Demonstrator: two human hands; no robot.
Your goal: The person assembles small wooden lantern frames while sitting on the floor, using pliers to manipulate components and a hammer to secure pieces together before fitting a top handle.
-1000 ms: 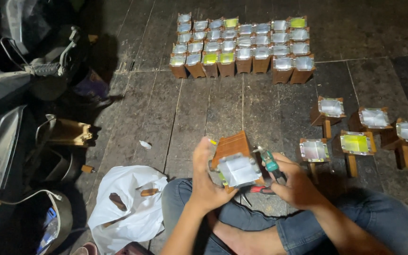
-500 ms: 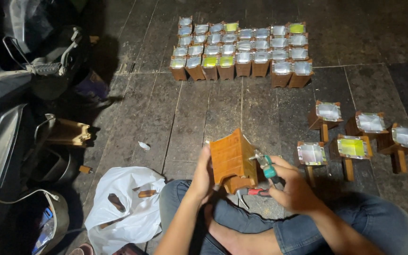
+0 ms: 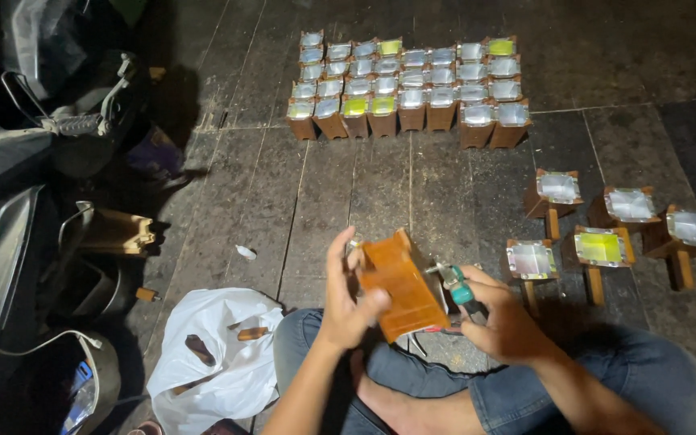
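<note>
While left hand (image 3: 348,302) clamps wooden box (image 3: 396,290) | right hand (image 3: 501,318) grips pliers (image 3: 454,282), seemingly.

1. We saw a block of wooden boxes (image 3: 408,84) in rows on the floor (image 3: 340,189) at the far side.
2. Five boxes on stakes (image 3: 602,246) stood at the right, nearer.
3. A plastic bag (image 3: 219,362) lay near left, beside the knee.
4. The left hand (image 3: 348,302) held a wooden box (image 3: 396,286), left of the right hand (image 3: 505,318).
</note>
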